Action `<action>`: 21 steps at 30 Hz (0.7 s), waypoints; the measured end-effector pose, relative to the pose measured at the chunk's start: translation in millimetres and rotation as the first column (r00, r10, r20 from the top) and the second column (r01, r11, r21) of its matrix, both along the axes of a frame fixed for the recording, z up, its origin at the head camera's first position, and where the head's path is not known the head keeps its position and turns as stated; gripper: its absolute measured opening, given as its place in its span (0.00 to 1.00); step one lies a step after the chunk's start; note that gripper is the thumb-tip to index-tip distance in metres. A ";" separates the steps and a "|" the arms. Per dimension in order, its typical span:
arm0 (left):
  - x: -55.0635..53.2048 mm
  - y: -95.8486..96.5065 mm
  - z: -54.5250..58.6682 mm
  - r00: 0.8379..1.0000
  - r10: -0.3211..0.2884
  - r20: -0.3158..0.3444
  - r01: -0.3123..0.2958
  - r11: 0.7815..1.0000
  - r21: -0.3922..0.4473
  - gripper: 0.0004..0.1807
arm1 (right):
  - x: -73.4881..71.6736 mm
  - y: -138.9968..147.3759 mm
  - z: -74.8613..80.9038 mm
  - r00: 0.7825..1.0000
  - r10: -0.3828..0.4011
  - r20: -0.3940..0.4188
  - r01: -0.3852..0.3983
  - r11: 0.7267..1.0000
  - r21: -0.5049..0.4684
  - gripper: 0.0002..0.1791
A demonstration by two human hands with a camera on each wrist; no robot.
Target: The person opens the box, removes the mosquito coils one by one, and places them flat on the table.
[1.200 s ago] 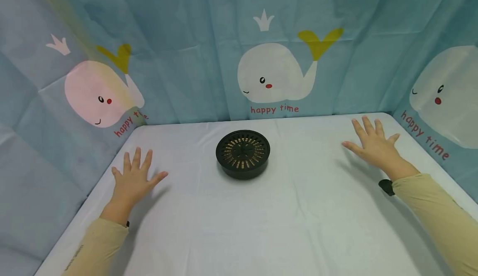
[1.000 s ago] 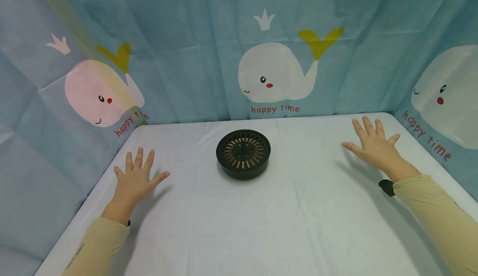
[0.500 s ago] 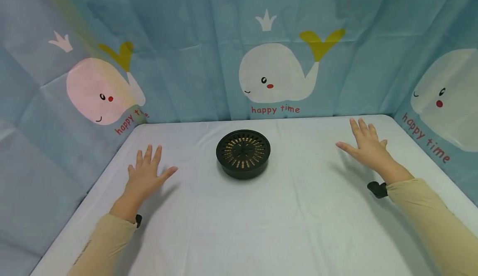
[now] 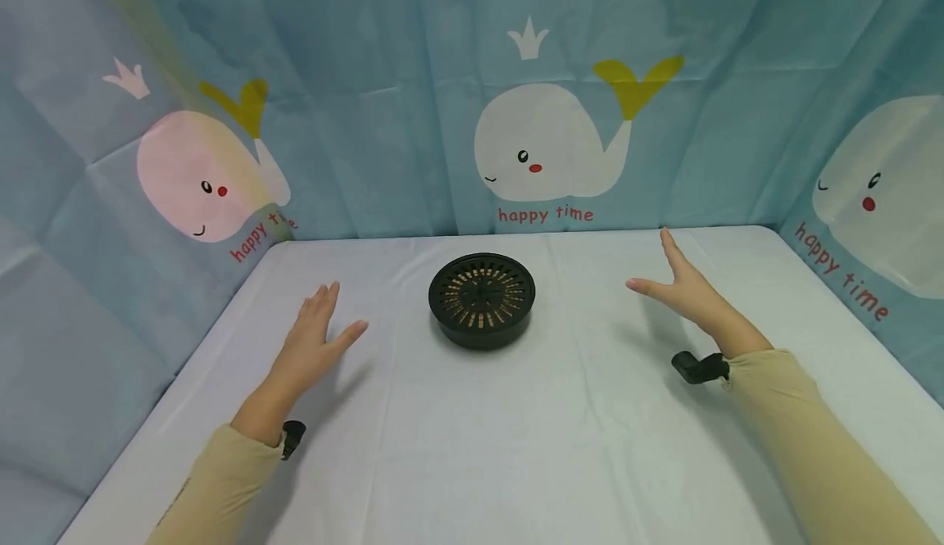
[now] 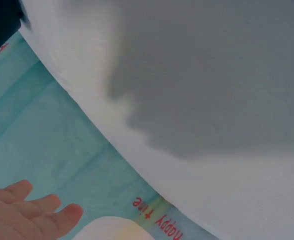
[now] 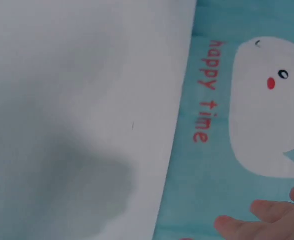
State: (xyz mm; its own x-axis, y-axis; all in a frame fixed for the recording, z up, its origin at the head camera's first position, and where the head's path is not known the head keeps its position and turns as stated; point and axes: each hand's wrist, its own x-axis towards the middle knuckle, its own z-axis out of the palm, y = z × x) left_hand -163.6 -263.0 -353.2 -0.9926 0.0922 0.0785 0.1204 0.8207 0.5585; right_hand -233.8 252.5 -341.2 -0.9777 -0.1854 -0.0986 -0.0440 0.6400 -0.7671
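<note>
A low round black container with a slotted lid [image 4: 481,292] stands on the white-covered table, a brownish tone showing through its radial slots. My left hand [image 4: 304,355] hovers to its left, fingers extended and thumb spread, holding nothing. On the other side my right hand [image 4: 692,292] is held over the cloth with index finger and thumb stretched apart, also holding nothing; its other fingers are mostly hidden in the head view. Straight fingertips [image 5: 52,215] show low in the left wrist view. In the right wrist view, fingers [image 6: 272,211] reach in from the lower right corner.
The white tablecloth [image 4: 487,447] covers the table up to its back edge. Blue curtains [image 4: 354,152] printed with whales hang behind it and along both sides. A black wrist device [image 4: 699,367] sits under the right wrist and another [image 4: 292,438] under the left.
Both hands have moved inward towards the black container and rolled from palm-down with spread fingers to more edge-on. The container has stayed in place.
</note>
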 end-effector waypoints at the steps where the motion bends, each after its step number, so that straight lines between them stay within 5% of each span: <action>1: 0.0 1.3 0.8 1.000 0.002 0.007 -0.002 1.000 0.018 0.50 | -0.4 -3.1 -0.4 1.000 0.003 0.008 -0.002 1.000 -0.026 0.62; 11: -0.3 25.3 6.2 1.000 0.000 0.023 -0.006 0.974 0.227 0.45 | -4.4 -31.5 -5.3 0.993 0.111 0.044 -0.098 0.970 -0.223 0.62; 21: -2.9 51.2 12.9 0.999 0.001 0.037 -0.017 0.905 0.424 0.40 | -12.9 -59.6 -21.7 0.961 0.251 0.112 -0.189 0.899 -0.394 0.59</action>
